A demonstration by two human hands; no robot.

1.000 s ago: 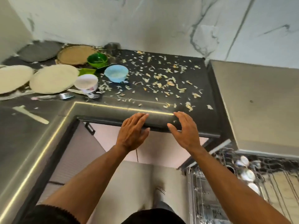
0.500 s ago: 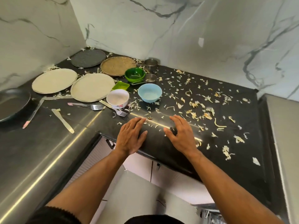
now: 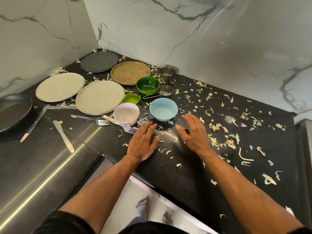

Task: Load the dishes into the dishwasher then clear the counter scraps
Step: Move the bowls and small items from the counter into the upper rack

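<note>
The fingers point(image 3: 148, 130) of the left hand point(image 3: 143, 142) are extended and held together; the fingers point(image 3: 189, 120) of the right hand point(image 3: 194, 134) are spread and slightly bent. Both hands are released and grasp nothing. Whether the palms touch the counter point(image 3: 185, 174) cannot be determined.

Compared with half a second earlier, both hands have advanced from the counter's front edge toward the bowls. Compared with one second earlier, the dishwasher rack has left the view.

Dishes, largest first: two pale plates point(image 3: 100, 97) lie far left of the fingers. A grey plate point(image 3: 99, 61) and a brown plate point(image 3: 130, 72) lie behind them near the wall. A dark pan point(image 3: 11, 112) sits at the left edge. The blue bowl point(image 3: 163, 109) stands just beyond the gap between the hands, near the right fingertips. The white bowl point(image 3: 126, 113) stands just left of the left fingertips. The green bowl point(image 3: 148, 85) and square green dish point(image 3: 131, 98) stand farther back. A fork point(image 3: 130, 129) lies beside the left fingertips. Scraps point(image 3: 231, 142) are scattered across the counter, mostly right of the right hand, with some between the hands.
</note>
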